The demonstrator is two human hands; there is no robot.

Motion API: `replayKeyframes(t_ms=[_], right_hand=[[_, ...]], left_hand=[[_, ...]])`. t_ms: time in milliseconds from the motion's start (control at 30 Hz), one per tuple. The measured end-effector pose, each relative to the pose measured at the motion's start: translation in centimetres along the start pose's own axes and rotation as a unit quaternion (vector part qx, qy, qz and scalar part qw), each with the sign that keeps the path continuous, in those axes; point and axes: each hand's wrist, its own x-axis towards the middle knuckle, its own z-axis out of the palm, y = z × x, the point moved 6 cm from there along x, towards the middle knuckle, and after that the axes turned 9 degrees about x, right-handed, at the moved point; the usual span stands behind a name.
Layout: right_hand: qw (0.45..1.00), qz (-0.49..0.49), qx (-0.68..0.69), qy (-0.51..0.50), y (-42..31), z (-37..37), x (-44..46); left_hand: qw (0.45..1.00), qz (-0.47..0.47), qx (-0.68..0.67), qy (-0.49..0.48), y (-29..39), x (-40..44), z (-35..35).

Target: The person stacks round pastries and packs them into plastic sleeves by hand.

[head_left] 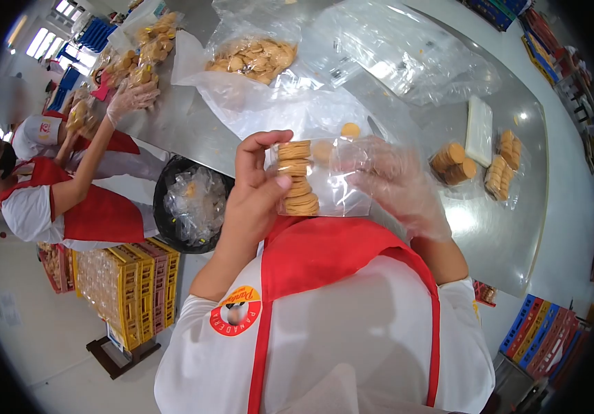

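Observation:
A clear plastic bag (pixel 341 196) with stacked round cookies (pixel 299 169) in it is held up before my chest. My left hand (pixel 255 176), bare, grips its left end, thumb over the cookies and fingers behind. My right hand (pixel 400 183), in a clear plastic glove, closes on the bag's right end; its fingers are partly blurred. A round cookie (pixel 322 150) shows through the film by the right fingertips. Another cookie (pixel 350 129) lies beyond the bag on white plastic sheeting (pixel 262 103).
On the metal table (pixel 510 241) are loose cookies (pixel 259 58), clear bags (pixel 407 55), packed cookies (pixel 504 165), cookie stacks (pixel 452 164) and a white stack (pixel 479 131). Left are a black bin (pixel 166 228), yellow crates (pixel 128 290) and co-workers in red aprons (pixel 100 210).

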Motion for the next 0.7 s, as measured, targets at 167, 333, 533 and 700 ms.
replayKeyframes(t_ms=[167,333,533,700], right_hand=[[0.939,-0.238,-0.239,0.062,-1.7,1.1,-2.0],[0.914,-0.263,-0.301,0.068,-1.1,2.2,-3.6],[0.906,-0.293,-0.298,0.063,-0.7,2.2,-4.7],[0.893,-0.311,-0.313,0.09,-1.1,2.5,-5.0]], left_hand=[[0.959,0.226,0.169,-0.041,-0.4,-1.2,-0.8],[0.881,0.364,0.278,-0.118,1.4,-2.0,0.6],[0.872,0.405,0.232,-0.148,1.8,-2.5,1.3],[0.872,0.406,0.226,-0.156,1.6,-2.9,1.3]])
